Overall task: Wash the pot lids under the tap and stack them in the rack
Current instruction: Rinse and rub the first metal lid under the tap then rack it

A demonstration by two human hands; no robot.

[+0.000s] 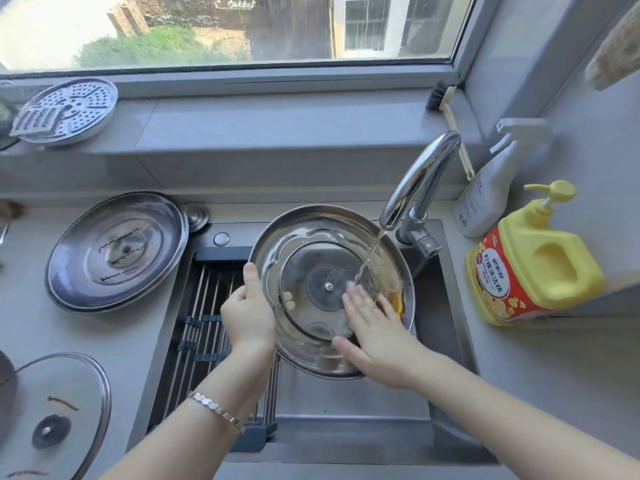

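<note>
A steel-rimmed glass pot lid [311,237] is held underside up over the sink [446,327], beneath the running tap [420,178]. My left hand [247,313] grips its left rim, thumb over the edge. My right hand [374,327] lies flat inside the lid with straight fingers, where the water lands; orange residue shows by its fingertips. A second steel-rimmed lid [116,252] with dark smears lies on the counter to the left. A third glass lid [59,417], also smeared, lies at the lower left. The roll-up rack [204,306] spans the sink's left part.
A yellow detergent jug [530,265] and a white spray bottle [485,188] stand right of the tap. A brush [450,116] leans in the sill's corner. A perforated steamer plate [67,110] rests on the sill at left. A small round cap [196,216] sits behind the rack.
</note>
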